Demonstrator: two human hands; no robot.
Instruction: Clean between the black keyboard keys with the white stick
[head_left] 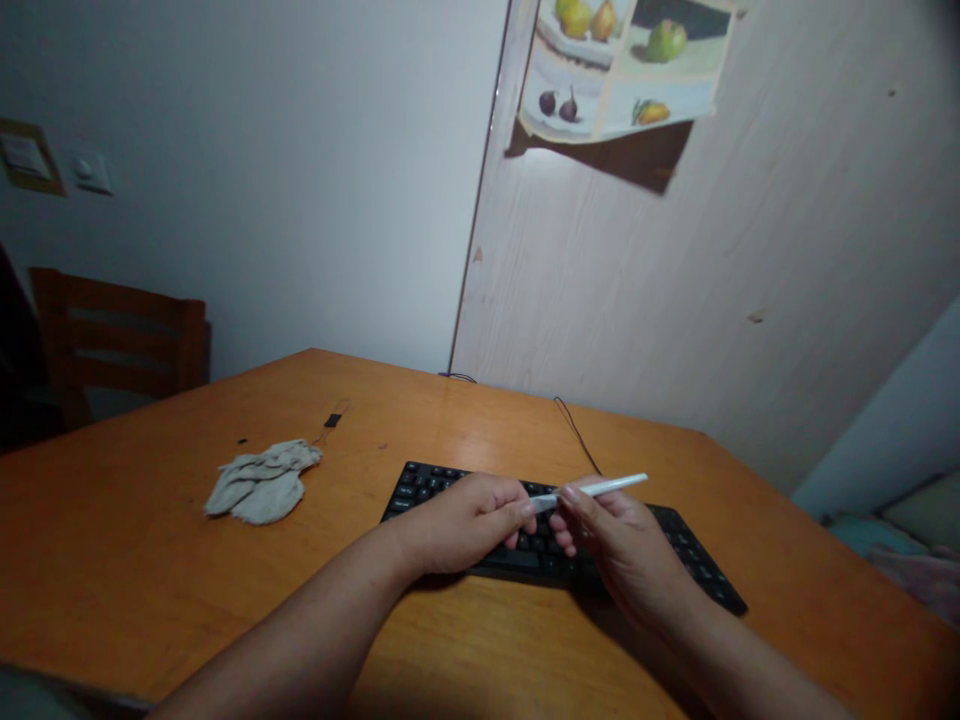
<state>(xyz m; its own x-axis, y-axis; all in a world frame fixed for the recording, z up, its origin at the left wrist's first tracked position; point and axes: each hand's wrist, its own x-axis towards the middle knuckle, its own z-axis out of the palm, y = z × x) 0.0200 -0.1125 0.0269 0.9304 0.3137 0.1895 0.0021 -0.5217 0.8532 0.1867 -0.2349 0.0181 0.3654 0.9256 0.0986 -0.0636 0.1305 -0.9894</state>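
Over the black keyboard [510, 560], both my hands are close together around a slim white pen-shaped tool [619, 485]. My right hand [619, 535] pinches it near its middle, and its tapered white end sticks out up to the right. My left hand [480, 520] is closed on the pale, partly see-through end at the left, between thumb and fingers. Whether that end is a separate cap or part of the same piece, I cannot tell. The hands cover the middle of the keyboard.
A crumpled light grey cloth [262, 485] lies on the wooden table [352, 620] at the left. Beyond it is a small black tag [333, 420] with a thin string. A black cable [574, 430] runs behind the keyboard. A wooden chair [124, 335] stands at the far left.
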